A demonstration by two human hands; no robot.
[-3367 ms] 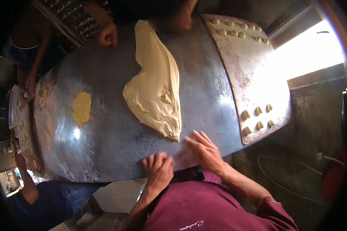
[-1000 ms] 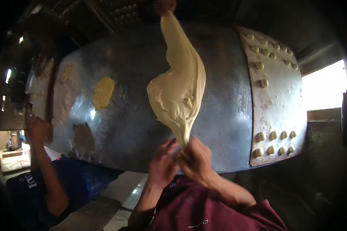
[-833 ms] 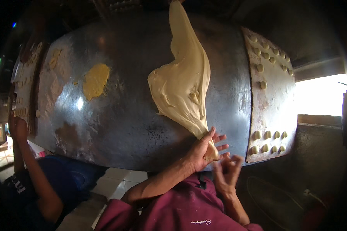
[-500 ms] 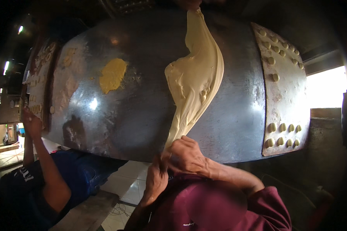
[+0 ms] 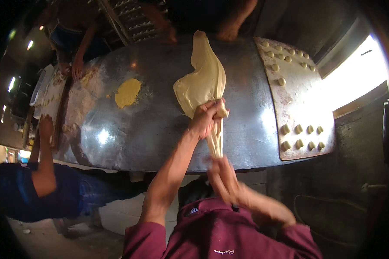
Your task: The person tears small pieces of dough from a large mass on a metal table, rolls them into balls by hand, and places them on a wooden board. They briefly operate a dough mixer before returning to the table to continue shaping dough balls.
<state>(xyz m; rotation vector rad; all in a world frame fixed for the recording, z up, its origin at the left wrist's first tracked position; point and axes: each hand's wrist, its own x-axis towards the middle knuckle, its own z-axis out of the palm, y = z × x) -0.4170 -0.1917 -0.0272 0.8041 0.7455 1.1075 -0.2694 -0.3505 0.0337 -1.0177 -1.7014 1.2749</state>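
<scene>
A long, pale yellow sheet of soft dough (image 5: 203,75) lies stretched across the dark metal worktable (image 5: 147,134), wide in the middle and drawn thin toward me. My left hand (image 5: 206,118) is closed around the dough partway along, and a small lump bulges beside its fingers. From there a taut, folded strip runs to the table's near edge. At the end of that strip is my right hand (image 5: 224,177), blurred by motion, with its fingers closed on the dough. The dough's far tip rests on the table.
A tray (image 5: 294,99) with several small round dough pieces stands at the right. A flattened yellow patch (image 5: 128,93) lies left of centre. Another tray (image 5: 52,93) with pieces is at the far left. Co-workers' hands are at the left (image 5: 46,126) and at the far edge (image 5: 229,32).
My left hand has moved forward from the dough's near end to grip it farther up. The far tip, held by a co-worker's hand before, now lies free. The view has shifted.
</scene>
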